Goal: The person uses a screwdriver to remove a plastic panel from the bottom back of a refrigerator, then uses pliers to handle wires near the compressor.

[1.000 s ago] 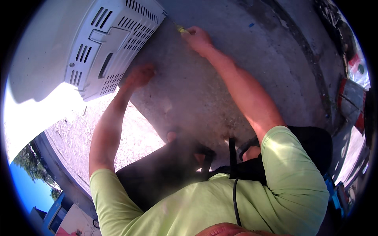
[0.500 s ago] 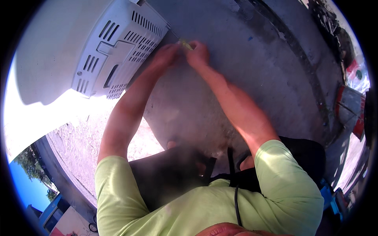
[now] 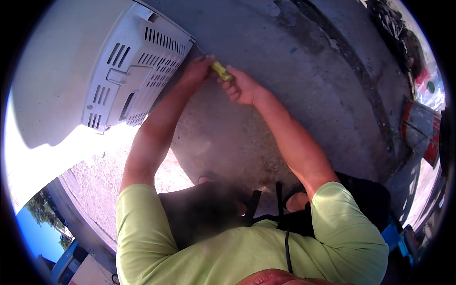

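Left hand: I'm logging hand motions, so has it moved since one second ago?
Yes: against the white vented panel, the left hand has moved toward that panel's upper-right corner in the picture, and is now by the yellow-handled screwdriver.

Head view: left fisheye of the worn pair, upright, looking steeply down from above. Green shirt very near along bottom; left hand and right hand farther out, above centre. Very wide: floor spans most, vented panel at floor's left edge; straight edges bend near rim.
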`<state>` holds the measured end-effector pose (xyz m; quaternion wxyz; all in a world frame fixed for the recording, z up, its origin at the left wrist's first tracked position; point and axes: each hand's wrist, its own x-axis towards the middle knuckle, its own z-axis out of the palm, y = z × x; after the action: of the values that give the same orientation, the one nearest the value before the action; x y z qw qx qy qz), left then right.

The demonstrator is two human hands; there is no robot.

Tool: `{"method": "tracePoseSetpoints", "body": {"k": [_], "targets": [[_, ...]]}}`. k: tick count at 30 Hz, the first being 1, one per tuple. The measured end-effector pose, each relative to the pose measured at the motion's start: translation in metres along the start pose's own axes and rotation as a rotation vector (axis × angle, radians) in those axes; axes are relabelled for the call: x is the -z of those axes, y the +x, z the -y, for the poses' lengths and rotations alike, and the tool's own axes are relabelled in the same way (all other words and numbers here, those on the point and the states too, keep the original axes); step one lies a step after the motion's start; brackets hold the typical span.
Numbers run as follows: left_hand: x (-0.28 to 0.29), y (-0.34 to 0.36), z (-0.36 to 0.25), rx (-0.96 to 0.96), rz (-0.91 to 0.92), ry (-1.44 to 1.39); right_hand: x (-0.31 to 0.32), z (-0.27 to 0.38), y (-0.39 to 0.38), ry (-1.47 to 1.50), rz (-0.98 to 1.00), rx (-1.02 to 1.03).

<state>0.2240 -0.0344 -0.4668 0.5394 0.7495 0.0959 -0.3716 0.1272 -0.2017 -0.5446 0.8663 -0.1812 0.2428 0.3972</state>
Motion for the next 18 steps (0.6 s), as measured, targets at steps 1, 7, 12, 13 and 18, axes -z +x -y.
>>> {"method": "tracePoseSetpoints", "body": {"k": [1,7,12,13,18], "targets": [[0.001,0.002,0.003,-0.006,0.001,-0.021,0.004,-0.001,0.003,0.017,0.054,-0.014],[-0.001,0.007,0.005,0.066,0.045,-0.114,-0.055,-0.022,-0.015,-1.408,-0.964,0.813],[-0.001,0.008,0.007,0.032,0.031,-0.087,-0.045,-0.014,-0.022,-0.515,-0.548,0.358],[-0.002,0.007,0.005,0.031,0.041,-0.070,-0.040,-0.006,-0.026,-0.110,-0.340,0.098],[0.003,0.011,0.011,0.029,0.069,-0.102,-0.040,-0.029,-0.002,-0.388,-0.430,0.411]]}}
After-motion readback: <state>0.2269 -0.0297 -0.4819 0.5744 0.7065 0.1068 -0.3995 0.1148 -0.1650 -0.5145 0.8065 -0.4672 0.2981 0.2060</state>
